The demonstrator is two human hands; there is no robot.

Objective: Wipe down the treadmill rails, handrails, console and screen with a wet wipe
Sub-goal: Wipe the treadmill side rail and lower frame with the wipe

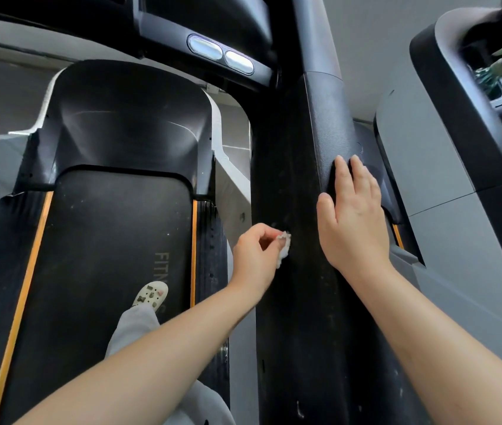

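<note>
A wide black handrail of the treadmill runs from the bottom middle up towards the console. My left hand pinches a small crumpled white wet wipe against the rail's left face. My right hand lies flat on the rail's right side with straight fingers pointing up. White specks and streaks show on the rail's surface. The underside of the console with two oval metal sensor plates is at the top.
The black running belt with orange side stripes lies at the left, and my foot in a pale clog stands on it. A neighbouring grey and black treadmill fills the right side. Grey floor shows between the machines.
</note>
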